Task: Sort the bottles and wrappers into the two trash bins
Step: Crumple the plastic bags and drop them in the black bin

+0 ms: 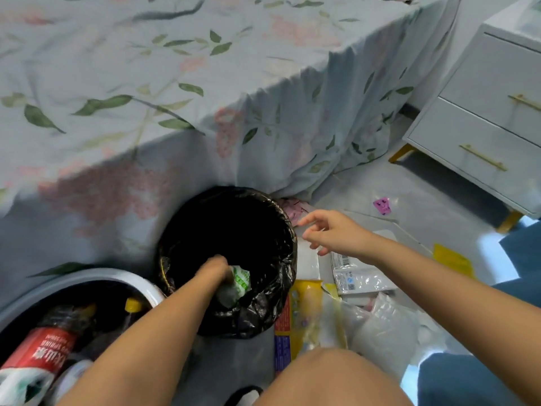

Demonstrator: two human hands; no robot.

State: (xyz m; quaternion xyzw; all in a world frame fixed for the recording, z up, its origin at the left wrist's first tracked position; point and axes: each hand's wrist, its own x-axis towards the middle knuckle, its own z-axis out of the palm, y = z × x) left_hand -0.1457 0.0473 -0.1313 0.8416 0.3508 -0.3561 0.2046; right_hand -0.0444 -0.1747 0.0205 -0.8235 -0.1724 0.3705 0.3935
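black-lined bin (278,230) sits on floor by the bed (146,83). left hand (216,268) reaches down into its near side, forearm angled in from lower left, fingers curled around a white-green wrapper (238,284), knuckles up. right hand (333,231) hovers just right of the bin rim, arm stretched in from lower right, palm down, fingers spread and loosely bent, holding nothing. white bin (123,281) at lower left, touching or just beside the black one, holds a red-label bottle (44,350) and a yellow cap (133,305). more wrappers on floor right of the black bin: yellow pack (304,315), clear-white pouch (360,278), white bag (389,326), small pink packet (382,206) farther off. nightstand (483,112) upper right.
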